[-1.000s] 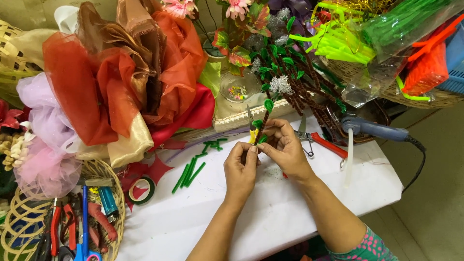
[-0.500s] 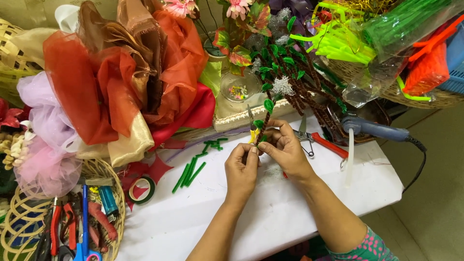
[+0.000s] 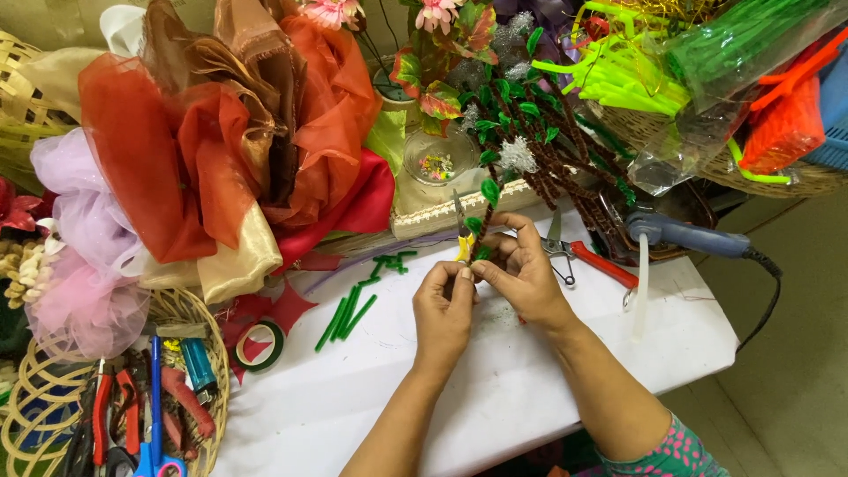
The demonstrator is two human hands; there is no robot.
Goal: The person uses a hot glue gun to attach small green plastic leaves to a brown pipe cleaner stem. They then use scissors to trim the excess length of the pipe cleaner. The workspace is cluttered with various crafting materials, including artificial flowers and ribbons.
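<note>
Barely a shift since a moment ago: your left hand (image 3: 444, 305) and right hand (image 3: 521, 274) both pinch the leafy stem (image 3: 483, 221) upright over the white counter (image 3: 495, 389), steadying it near the green sticks (image 3: 349, 311).

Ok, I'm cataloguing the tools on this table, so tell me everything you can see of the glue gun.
The glue gun is blue-grey, seemingly plastic, lying on its side at the white table's far right edge, beside a dark tray. A pale translucent glue stick hangs down near its left end. A black cord leaves its right end and droops off the table. Neither hand touches it; red-handled pliers lie just left of it.
</note>
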